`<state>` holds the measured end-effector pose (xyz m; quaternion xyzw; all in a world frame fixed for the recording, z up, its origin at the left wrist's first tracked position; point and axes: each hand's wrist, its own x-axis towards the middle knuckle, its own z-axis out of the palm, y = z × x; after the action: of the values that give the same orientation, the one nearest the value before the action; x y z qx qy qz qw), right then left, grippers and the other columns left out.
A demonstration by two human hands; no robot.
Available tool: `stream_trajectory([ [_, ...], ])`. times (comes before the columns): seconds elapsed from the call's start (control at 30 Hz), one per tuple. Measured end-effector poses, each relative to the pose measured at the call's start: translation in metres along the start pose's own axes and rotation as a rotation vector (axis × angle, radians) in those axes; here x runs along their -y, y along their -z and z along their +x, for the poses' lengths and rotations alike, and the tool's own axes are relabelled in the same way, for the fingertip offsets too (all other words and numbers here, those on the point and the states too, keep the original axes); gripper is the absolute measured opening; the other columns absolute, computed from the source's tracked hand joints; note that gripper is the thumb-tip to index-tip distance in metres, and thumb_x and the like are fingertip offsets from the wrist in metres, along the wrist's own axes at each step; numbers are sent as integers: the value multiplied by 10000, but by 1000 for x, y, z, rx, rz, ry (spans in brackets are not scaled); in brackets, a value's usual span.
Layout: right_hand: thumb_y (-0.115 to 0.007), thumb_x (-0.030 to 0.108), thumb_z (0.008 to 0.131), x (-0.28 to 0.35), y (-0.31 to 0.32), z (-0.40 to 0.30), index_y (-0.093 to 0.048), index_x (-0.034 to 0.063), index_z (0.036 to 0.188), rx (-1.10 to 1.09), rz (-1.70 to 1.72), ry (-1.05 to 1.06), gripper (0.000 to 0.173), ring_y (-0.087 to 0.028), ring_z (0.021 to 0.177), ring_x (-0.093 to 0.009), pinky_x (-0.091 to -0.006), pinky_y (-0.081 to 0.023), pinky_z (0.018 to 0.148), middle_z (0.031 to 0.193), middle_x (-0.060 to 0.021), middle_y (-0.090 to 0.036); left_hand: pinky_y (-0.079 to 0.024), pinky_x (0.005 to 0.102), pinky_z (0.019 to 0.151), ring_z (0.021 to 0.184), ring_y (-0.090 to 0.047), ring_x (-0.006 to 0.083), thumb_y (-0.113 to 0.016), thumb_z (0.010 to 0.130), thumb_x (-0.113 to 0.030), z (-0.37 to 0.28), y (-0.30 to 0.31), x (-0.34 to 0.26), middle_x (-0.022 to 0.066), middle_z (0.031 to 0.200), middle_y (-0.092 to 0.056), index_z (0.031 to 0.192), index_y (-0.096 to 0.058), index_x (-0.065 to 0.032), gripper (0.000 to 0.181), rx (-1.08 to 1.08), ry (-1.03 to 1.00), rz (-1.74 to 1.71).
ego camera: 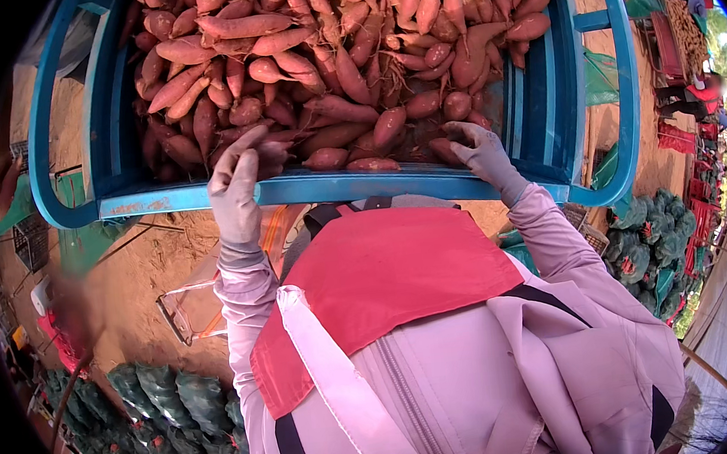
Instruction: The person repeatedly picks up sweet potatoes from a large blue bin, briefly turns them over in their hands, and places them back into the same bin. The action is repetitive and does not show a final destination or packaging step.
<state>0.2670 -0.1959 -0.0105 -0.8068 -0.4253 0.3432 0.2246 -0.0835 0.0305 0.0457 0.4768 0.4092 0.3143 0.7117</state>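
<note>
A large heap of red-skinned sweet potatoes [350,72] lies in a blue metal truck bed [398,184] in front of me. My left hand [237,186], in a grey glove, is raised over the near rim at the left. A blurred sweet potato [272,157] shows right beside its fingers; whether they grip it is unclear. My right hand [479,152], gloved too, reaches over the rim at the right, its fingers curved beside a sweet potato [444,150]. I cannot tell whether it holds that one.
Filled green mesh sacks [172,412] stand at the lower left, and more mesh sacks [643,241] at the right. A black plastic crate [31,243] is at the left. A person in red [705,96] is far right; another person [61,325] is at the left.
</note>
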Motion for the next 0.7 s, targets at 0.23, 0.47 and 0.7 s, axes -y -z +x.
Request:
stream_trajectory([
  [0.23, -698, 342, 879, -121, 52, 37, -636, 16, 1274, 290, -525, -303, 516, -624, 1170, -385, -435, -481, 996, 1235, -231, -666, -545, 372, 848, 968, -705, 295, -615, 958, -268, 24, -55, 62, 115, 1082, -728, 1258, -672, -139, 332, -7, -194, 987],
  [0.47, -717, 426, 849, -174, 1, 117, -544, 67, 1401, -160, -316, -266, 680, -603, 1199, -398, -431, -467, 1039, 1230, -264, -651, -536, 351, 882, 1020, -703, 287, -627, 956, -245, 26, -67, 61, 104, 1096, -731, 1188, -699, -115, 276, -104, -267, 1189],
  [0.7, -750, 413, 828, -139, 11, 145, -703, 63, 1073, 230, -161, -186, 429, -687, 1001, -319, -422, -517, 877, 1042, -165, -707, -546, 399, 827, 948, -698, 317, -616, 939, -246, 26, -67, 67, 112, 1057, -727, 1171, -705, -134, 273, -154, -334, 1215],
])
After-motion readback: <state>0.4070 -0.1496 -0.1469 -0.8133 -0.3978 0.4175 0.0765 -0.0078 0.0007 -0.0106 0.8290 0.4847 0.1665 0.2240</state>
